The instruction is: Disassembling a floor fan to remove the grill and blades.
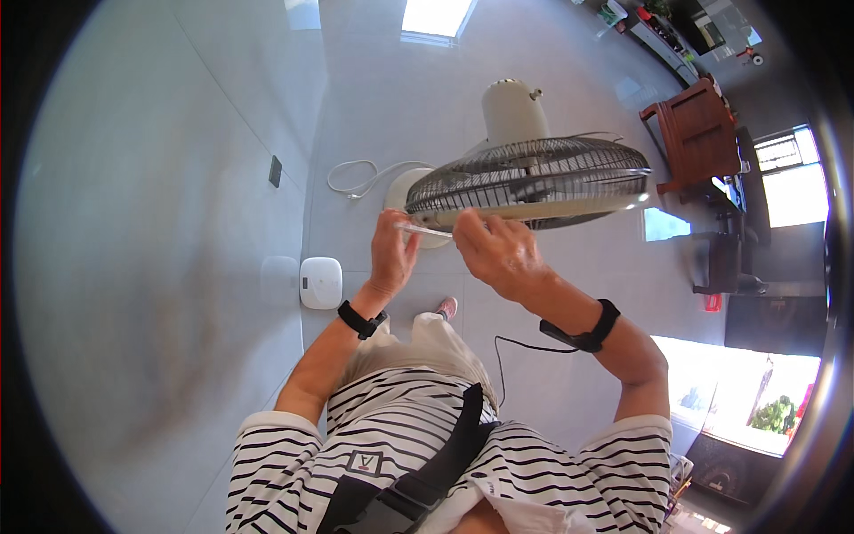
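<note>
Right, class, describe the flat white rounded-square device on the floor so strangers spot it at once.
Start at the big glossy grey wall filling the picture's left side. At its foot, left of the person's bare left hand, lies the flat white device. Its rounded-square outline and small dark panel set it apart from the round cream fan base.

The fan [534,187] is before the person, its base [398,191] on the floor [578,276]. The left hand [391,254] is at the cage's near rim, toward its left end, the right hand [503,255] beside it. Left of the base lies the cord [356,184]; nearer, the scale [321,283] sits at the floor's left edge, by the wall [169,214].
</note>
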Action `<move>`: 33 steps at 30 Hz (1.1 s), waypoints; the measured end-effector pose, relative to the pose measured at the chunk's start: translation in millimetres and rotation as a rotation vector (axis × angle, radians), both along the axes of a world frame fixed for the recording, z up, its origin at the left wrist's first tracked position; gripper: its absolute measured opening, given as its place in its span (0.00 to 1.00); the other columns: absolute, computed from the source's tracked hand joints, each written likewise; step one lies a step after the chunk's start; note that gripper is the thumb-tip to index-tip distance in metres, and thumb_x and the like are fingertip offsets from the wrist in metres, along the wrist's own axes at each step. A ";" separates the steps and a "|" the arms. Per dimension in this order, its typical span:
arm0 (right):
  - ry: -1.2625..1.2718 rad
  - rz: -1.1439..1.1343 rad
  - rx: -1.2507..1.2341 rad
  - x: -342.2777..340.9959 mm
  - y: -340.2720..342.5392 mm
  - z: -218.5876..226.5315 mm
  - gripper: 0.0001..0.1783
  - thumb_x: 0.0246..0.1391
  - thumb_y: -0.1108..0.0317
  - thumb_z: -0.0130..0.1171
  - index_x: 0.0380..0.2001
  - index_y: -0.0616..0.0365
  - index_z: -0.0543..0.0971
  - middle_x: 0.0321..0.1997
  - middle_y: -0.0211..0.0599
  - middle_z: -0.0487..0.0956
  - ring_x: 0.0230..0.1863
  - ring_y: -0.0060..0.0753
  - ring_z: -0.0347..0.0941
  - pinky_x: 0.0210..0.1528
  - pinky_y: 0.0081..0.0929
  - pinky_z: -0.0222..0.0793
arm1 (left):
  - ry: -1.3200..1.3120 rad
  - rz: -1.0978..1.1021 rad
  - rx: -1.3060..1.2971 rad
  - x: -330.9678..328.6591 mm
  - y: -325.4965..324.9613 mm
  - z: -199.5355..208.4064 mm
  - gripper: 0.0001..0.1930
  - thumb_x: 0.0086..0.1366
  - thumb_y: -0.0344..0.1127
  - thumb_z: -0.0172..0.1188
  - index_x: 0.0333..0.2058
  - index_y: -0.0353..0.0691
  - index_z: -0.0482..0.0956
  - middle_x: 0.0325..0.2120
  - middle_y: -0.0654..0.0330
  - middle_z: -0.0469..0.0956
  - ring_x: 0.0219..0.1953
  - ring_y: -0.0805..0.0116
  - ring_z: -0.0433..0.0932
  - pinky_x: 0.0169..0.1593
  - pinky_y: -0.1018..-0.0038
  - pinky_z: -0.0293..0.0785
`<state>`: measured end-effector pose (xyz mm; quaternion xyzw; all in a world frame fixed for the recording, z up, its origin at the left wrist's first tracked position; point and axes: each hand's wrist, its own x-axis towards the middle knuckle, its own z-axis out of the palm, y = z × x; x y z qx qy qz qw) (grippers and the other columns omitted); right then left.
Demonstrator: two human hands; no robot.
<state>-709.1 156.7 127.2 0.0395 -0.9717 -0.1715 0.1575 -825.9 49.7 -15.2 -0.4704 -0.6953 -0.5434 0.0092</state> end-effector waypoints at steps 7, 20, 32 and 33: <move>0.017 -0.003 -0.050 5.5 8.9 -38.7 0.08 0.34 0.71 0.54 0.24 0.57 0.72 0.24 0.28 0.64 0.18 0.17 0.64 0.15 0.15 0.62 | -0.263 0.099 0.043 -4.9 6.7 -18.6 0.14 0.49 0.17 0.52 0.37 0.34 0.65 0.29 0.54 0.65 0.31 0.60 0.69 0.37 0.71 0.68; 0.073 0.042 -0.250 15.9 40.3 -69.0 0.17 0.32 0.74 0.56 0.32 0.59 0.73 0.36 0.31 0.71 0.17 0.19 0.64 0.17 0.16 0.65 | -0.005 0.111 -0.195 -4.0 11.6 -11.9 0.13 0.53 0.18 0.47 0.39 0.33 0.66 0.32 0.51 0.67 0.37 0.52 0.64 0.42 0.63 0.62; 0.128 0.175 -0.376 20.6 52.7 -74.8 0.20 0.33 0.76 0.57 0.37 0.59 0.74 0.49 0.36 0.70 0.23 0.21 0.70 0.20 0.17 0.68 | 0.354 0.191 -0.427 -21.2 -20.9 2.3 0.16 0.54 0.22 0.48 0.43 0.37 0.71 0.29 0.59 0.71 0.37 0.61 0.67 0.42 0.68 0.62; 0.095 0.201 -0.435 27.1 51.4 -73.4 0.19 0.33 0.75 0.57 0.36 0.58 0.74 0.47 0.34 0.71 0.22 0.21 0.70 0.20 0.18 0.68 | 0.355 0.208 -0.431 -20.0 -30.1 5.3 0.16 0.54 0.22 0.48 0.43 0.37 0.71 0.29 0.59 0.71 0.37 0.61 0.67 0.42 0.68 0.62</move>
